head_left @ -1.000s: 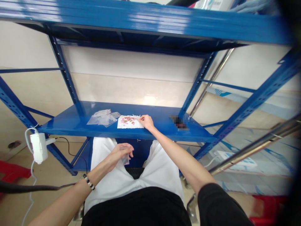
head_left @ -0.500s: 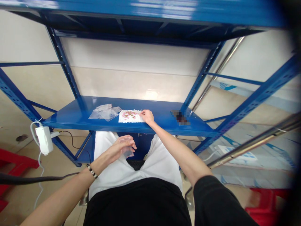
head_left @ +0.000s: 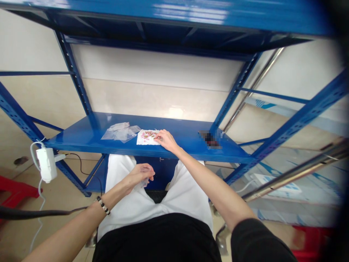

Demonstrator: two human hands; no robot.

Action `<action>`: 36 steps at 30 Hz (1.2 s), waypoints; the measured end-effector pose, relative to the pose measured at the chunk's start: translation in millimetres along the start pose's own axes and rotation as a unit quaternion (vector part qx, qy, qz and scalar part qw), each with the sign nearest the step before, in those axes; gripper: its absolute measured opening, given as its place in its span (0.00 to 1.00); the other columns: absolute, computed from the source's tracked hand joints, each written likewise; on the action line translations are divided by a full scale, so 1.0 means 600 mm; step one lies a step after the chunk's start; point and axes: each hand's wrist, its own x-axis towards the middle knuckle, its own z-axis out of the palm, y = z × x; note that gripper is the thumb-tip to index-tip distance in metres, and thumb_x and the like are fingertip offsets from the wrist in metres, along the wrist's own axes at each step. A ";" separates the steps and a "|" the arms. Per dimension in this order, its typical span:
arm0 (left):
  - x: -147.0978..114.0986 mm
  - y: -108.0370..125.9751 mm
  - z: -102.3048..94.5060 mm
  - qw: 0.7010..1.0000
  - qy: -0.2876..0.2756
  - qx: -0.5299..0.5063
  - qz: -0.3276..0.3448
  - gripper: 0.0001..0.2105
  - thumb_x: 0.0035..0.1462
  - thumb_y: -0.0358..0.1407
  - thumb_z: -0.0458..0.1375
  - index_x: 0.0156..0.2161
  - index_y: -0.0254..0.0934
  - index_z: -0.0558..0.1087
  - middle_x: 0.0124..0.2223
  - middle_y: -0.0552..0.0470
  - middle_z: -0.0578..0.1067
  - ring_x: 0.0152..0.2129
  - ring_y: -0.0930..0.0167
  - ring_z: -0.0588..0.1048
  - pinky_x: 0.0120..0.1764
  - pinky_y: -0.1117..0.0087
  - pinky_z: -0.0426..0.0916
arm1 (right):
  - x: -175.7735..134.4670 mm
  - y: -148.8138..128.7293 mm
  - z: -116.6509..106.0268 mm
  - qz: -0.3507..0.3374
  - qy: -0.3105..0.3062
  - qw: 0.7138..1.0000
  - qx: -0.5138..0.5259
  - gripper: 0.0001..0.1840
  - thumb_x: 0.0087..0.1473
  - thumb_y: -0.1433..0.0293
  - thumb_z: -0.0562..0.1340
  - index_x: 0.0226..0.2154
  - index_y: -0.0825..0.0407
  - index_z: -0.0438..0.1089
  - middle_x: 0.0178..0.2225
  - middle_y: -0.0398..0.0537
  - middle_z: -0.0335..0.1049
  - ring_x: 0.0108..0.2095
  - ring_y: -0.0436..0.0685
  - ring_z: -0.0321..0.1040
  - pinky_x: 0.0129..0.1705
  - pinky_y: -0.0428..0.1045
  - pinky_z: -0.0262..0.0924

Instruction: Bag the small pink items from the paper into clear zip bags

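Note:
My left hand [head_left: 143,175], low over my lap, is closed around a clear plastic bag [head_left: 145,182]. On the blue shelf lies a white cloth [head_left: 140,141] with a pink and brown floral pattern and a wavy edge. My right hand [head_left: 166,140] is at the cloth's right side, its thumb and fingers pinched together there. The hand covers that side of the cloth. Just left of the cloth, several clear plastic bags [head_left: 120,131] lie loosely overlapped.
A blue metal shelf [head_left: 180,125] is in front of me, with an upper shelf [head_left: 177,14] overhead. A dark, blurred-out object [head_left: 209,139] lies at the right. A white power strip [head_left: 46,164] hangs at the left post. Red stools [head_left: 16,189] stand on the floor.
My right hand has moved left over the cloth from its right edge, and less of the cloth shows. My left hand still holds the bag, turned slightly.

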 end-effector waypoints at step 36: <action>-0.014 0.013 0.013 0.991 -0.084 -0.098 0.033 0.14 0.46 0.36 0.71 0.36 0.30 0.76 0.33 0.46 0.77 0.31 0.68 0.76 0.36 0.68 0.71 | -0.120 -0.214 -0.070 0.066 -0.030 0.927 0.367 0.06 0.52 0.65 0.68 0.30 0.50 0.78 0.40 0.48 0.72 0.43 0.56 0.68 0.38 0.49 0.59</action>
